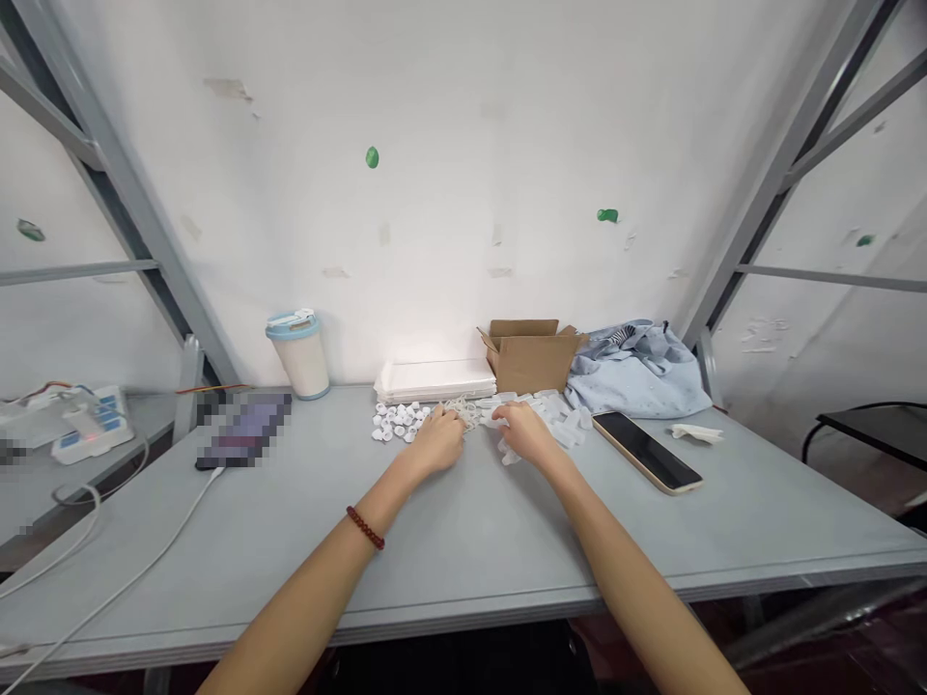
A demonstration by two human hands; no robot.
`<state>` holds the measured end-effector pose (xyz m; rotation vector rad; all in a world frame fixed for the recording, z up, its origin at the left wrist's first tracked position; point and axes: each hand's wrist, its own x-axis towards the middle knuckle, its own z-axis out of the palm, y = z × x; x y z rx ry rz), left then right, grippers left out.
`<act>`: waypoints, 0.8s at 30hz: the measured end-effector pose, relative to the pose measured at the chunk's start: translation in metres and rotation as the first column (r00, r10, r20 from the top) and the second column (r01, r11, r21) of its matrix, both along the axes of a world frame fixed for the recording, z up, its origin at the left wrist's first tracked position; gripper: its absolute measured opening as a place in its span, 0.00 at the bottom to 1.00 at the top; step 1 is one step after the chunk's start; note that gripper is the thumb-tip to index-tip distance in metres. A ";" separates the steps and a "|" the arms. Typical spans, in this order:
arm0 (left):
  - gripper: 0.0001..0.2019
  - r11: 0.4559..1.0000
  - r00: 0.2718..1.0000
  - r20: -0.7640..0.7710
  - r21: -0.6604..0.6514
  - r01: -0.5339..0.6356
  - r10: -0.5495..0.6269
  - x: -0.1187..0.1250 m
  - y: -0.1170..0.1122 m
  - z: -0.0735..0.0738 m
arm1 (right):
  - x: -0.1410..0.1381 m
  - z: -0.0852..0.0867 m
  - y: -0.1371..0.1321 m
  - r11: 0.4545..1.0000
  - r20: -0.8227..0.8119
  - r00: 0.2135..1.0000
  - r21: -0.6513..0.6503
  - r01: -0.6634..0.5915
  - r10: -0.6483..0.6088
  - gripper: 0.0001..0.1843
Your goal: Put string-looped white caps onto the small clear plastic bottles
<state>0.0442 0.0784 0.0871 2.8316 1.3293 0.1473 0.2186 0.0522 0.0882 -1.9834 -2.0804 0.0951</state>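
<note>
- Cardboard box [534,365], the landmark: it stands at the back of the surface [463,550], flaps up.
- Small white pieces [395,422]: heaped in front of the box and off to its left. They look like light, stiff plastic, probably apt to roll or skid; a pinch across the rim of a single piece should suit best.
- Pale cords [469,412]: a loose tangle just in front of the box's left side, between the two hands. They seem soft and limp, liable to snag on one another; pinch one strand near its end.
- Clear pieces [572,421]: spread directly before the box. They appear thin, light and perhaps slippery; taking one by its edges would likely avoid bending it.
- Left hand [438,441]: forward and left of the box, where the white pieces meet the cords. Its fingers are bent downward, slightly parted; whether they grip anything I cannot tell.
- Right hand [528,433]: in front of the box, over the clear pieces. Its fingers curl toward the cords; their tips are partly hidden, so I cannot tell whether they grasp something.
</note>
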 end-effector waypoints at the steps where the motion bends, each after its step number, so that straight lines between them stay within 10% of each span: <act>1: 0.16 1.000 1.000 -0.007 0.004 -0.011 0.011 -0.001 0.000 0.001 | -0.001 0.000 0.000 1.000 0.004 1.000 -0.005 0.003 -0.003 0.18; 13: 0.14 0.998 0.982 0.179 0.030 -0.064 0.058 -0.019 0.015 -0.009 | -0.015 -0.012 0.005 1.000 0.003 1.000 0.006 0.003 -0.003 0.18; 24: 0.19 0.998 0.998 0.036 0.042 -0.047 0.046 -0.012 0.001 0.000 | -0.014 -0.007 0.002 0.998 -0.160 0.986 0.018 0.055 -0.052 0.17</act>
